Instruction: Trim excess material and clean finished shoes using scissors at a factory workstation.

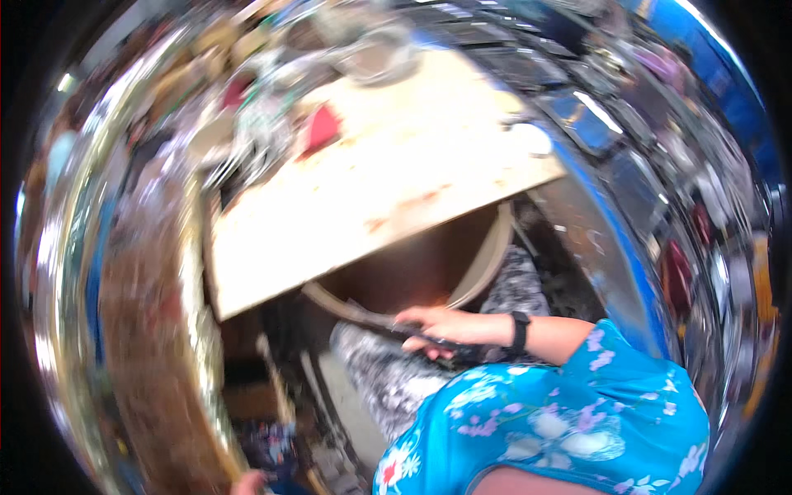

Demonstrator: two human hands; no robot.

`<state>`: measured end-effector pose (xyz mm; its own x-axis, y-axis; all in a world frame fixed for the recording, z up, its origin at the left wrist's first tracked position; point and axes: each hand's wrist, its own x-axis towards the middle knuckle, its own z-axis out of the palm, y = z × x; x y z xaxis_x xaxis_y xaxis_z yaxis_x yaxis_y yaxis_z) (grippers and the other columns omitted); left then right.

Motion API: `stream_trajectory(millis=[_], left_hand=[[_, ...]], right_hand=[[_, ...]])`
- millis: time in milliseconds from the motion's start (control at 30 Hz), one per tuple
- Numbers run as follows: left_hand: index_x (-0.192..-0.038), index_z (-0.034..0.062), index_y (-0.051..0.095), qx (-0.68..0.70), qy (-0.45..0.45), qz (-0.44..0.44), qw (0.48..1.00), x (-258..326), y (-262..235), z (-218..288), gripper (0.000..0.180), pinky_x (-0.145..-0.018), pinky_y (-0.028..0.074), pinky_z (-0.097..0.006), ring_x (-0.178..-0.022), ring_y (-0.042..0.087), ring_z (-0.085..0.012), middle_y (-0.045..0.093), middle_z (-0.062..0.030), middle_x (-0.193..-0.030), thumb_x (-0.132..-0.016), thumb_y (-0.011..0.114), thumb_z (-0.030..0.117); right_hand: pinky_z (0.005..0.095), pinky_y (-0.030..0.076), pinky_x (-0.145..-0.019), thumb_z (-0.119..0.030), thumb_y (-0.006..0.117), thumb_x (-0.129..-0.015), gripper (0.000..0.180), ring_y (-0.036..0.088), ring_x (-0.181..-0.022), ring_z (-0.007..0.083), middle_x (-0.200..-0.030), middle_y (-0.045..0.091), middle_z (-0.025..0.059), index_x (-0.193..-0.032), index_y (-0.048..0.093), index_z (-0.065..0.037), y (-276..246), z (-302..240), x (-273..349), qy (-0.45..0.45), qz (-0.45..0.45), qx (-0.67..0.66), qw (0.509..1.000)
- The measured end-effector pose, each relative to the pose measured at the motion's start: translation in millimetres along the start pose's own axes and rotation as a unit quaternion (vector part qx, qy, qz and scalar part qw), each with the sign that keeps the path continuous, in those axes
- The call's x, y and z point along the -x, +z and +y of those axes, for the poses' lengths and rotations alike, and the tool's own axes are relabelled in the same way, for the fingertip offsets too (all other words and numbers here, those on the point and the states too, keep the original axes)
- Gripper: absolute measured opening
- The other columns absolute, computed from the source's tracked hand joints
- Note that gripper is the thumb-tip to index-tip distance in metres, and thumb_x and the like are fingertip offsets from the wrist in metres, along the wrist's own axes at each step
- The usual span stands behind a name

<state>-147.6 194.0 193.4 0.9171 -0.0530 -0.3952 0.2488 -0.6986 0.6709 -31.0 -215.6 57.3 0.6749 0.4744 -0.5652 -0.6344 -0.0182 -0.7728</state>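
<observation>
While the head view is blurring much of the scene, the right hand (441,323) is gripping a dark, slender tool (396,327), its fingers wrapping around the near right part. The tool is lying within that hand's grasp, its thinner greyish end pointing left and away beside the near rim of a wide tub (492,264); whether the two are touching, I cannot tell. A black band (520,332) is circling the right wrist. The tub is standing just beyond the hand, its far part disappearing under a pale desk (396,177). On the desk, a red piece (321,128) is lying toward the far left, a round container (378,59) is sitting at the far edge, and a small white object (530,140) is resting at the right. Well apart, at the near left, only a bit of the left hand (247,483) is showing; I cannot tell its state.
</observation>
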Motion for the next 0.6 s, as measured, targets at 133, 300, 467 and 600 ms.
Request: stream_trajectory(millis=[133, 300, 467, 600], left_hand=[[-0.12, -0.0021, 0.051, -0.125, 0.256, -0.133, 0.949, -86, 120, 99, 0.038, -0.086, 0.046, -0.036, -0.1, 0.058, -0.0316, 0.058, -0.0204, -0.112, -0.087, 0.059, 0.015], [-0.12, -0.0002, 0.049, -0.303, 0.392, -0.119, 0.86, -192, 251, 156, 0.047, -0.087, 0.045, -0.041, -0.102, 0.054, -0.0356, 0.056, -0.0195, -0.112, -0.081, 0.065, 0.02], [-0.127, 0.0003, 0.041, -0.248, 0.395, -0.183, 0.866, -238, 348, 167, 0.058, -0.087, 0.044, -0.042, -0.107, 0.052, -0.0385, 0.053, -0.0215, -0.115, -0.079, 0.066, 0.02], [-0.13, -0.0012, 0.037, -0.21, 0.393, -0.18, 0.877, -256, 377, 161, 0.059, -0.082, 0.046, -0.042, -0.099, 0.056, -0.0421, 0.056, -0.0275, -0.111, -0.082, 0.064, 0.018]], right_hand=[[0.0235, 0.043, -0.047, -0.026, 0.069, -0.079, 0.062, 0.052, -0.054, 0.0091, -0.067, 0.055, 0.0034, -0.131, 0.041, -0.007, -56, 9, 71, 0.015, 0.078, 0.121, 0.989], [0.03, 0.045, -0.05, -0.011, 0.065, -0.072, 0.057, 0.056, -0.055, 0.0157, -0.071, 0.059, 0.0065, -0.125, 0.047, -0.011, -135, 56, 165, -0.133, 0.356, 0.162, 0.911], [0.0366, 0.05, -0.071, -0.003, 0.062, -0.067, 0.061, 0.06, -0.082, 0.0219, -0.089, 0.06, 0.0104, -0.125, 0.046, -0.013, -181, 89, 295, -0.043, 0.681, 0.142, 0.718], [0.0406, 0.049, -0.072, -0.006, 0.058, -0.072, 0.059, 0.064, -0.084, 0.0303, -0.087, 0.065, 0.0123, -0.128, 0.041, -0.017, -241, 176, 424, 0.029, 0.892, 0.218, 0.396]])
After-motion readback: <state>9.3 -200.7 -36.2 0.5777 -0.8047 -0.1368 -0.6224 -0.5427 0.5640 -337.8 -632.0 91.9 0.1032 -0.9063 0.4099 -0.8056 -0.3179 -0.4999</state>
